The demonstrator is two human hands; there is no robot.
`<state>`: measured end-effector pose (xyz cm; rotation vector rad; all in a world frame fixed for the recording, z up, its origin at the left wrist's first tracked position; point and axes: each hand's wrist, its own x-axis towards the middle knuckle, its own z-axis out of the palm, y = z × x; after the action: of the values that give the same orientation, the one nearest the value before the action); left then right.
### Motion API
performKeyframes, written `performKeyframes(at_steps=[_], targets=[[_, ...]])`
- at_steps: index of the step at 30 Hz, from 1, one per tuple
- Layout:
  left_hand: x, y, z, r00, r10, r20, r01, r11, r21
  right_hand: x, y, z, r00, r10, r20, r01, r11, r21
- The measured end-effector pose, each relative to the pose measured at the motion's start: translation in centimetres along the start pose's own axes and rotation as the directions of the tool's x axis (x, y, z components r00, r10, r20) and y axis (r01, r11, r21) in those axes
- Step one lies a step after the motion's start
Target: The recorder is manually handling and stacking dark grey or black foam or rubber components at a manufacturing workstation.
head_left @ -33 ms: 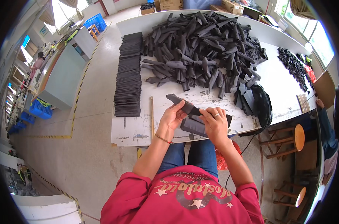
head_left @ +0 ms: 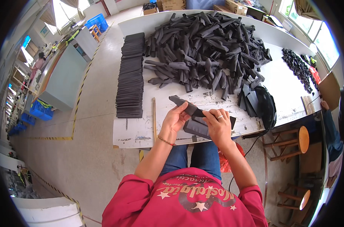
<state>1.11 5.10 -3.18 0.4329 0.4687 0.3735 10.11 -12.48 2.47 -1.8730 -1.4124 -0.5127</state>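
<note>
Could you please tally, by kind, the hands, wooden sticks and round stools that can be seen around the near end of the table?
Hands at work on the dark fabric piece: 2 (left hand, right hand)
Wooden stick: 1
Round wooden stools: 2 (upper stool, lower stool)
Total: 5

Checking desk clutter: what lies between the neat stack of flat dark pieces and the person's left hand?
In the head view, a thin wooden stick lies on the white table between stack and left hand.

The white worktable carried a large heap of rolled black pieces, a long row of stacked flat black pieces along its left side, a thin wooden stick, and a smaller dark pile at right.
</note>
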Motion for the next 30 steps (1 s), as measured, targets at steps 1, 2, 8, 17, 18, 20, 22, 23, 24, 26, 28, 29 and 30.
performKeyframes(at_steps=[1, 2, 8, 17, 18, 20, 22, 23, 24, 26, 28, 29, 30], targets=[[-0.2, -0.2, 0.1, 1.0, 0.003, -0.001, -0.003, 1.0, -0.002, 0.0, 0.0, 0.0, 1.0, -0.029, 0.001, 0.029, 0.999, -0.033], [-0.5, -0.4, 0.4, 0.999, 0.047, -0.009, -0.047, 0.998, 0.041, 0.0, 0.0, 0.0, 1.0, -0.03, 0.001, 0.03, 0.999, -0.034], [-3.0, -2.0, 3.7, 0.941, 0.336, -0.043, -0.321, 0.924, 0.207, -0.4, -0.7, 0.7, 0.999, -0.039, 0.0, 0.039, 0.995, -0.096], [-2.9, -3.6, 4.1, 0.945, 0.259, 0.198, -0.247, 0.966, -0.081, -1.5, -2.1, 2.9, 0.999, 0.033, 0.006, -0.034, 0.997, 0.074], [-2.8, -4.3, 4.1, 0.933, 0.288, 0.217, -0.272, 0.957, -0.101, -1.6, -2.0, 3.6, 0.999, 0.052, -0.008, -0.051, 0.993, 0.105], [-2.7, -4.3, 3.8, 0.914, 0.328, 0.236, -0.325, 0.944, -0.052, -1.5, -2.2, 4.0, 0.995, 0.095, 0.005, -0.094, 0.98, 0.176], [-3.0, -3.5, 3.9, 0.927, 0.333, 0.171, -0.334, 0.942, -0.024, -1.2, -2.5, 3.2, 0.993, 0.112, 0.041, -0.117, 0.979, 0.168], [-3.0, -2.9, 4.0, 0.935, 0.338, 0.109, -0.341, 0.94, 0.005, -1.0, -2.6, 2.8, 0.989, 0.128, 0.074, -0.138, 0.978, 0.157], [-2.7, -2.4, 3.7, 0.906, 0.406, 0.12, -0.413, 0.91, 0.038, -1.7, -2.0, 2.7, 0.987, 0.126, 0.098, -0.137, 0.983, 0.121], [-2.8, -2.4, 3.8, 0.9, 0.402, 0.167, -0.413, 0.91, 0.034, -2.1, -1.7, 2.6, 0.988, 0.104, 0.116, -0.122, 0.979, 0.164], [-2.9, -3.0, 4.1, 0.894, 0.398, 0.207, -0.415, 0.909, 0.046, -2.2, -1.6, 2.6, 0.987, 0.087, 0.135, -0.114, 0.972, 0.204], [-2.9, -3.5, 4.1, 0.894, 0.396, 0.207, -0.413, 0.909, 0.045, -1.9, -1.5, 2.9, 0.992, 0.054, 0.118, -0.079, 0.973, 0.218], [-3.1, -3.9, 4.0, 0.907, 0.366, 0.209, -0.383, 0.922, 0.048, -1.7, -1.5, 3.0, 0.995, 0.02, 0.1, -0.043, 0.972, 0.231]])
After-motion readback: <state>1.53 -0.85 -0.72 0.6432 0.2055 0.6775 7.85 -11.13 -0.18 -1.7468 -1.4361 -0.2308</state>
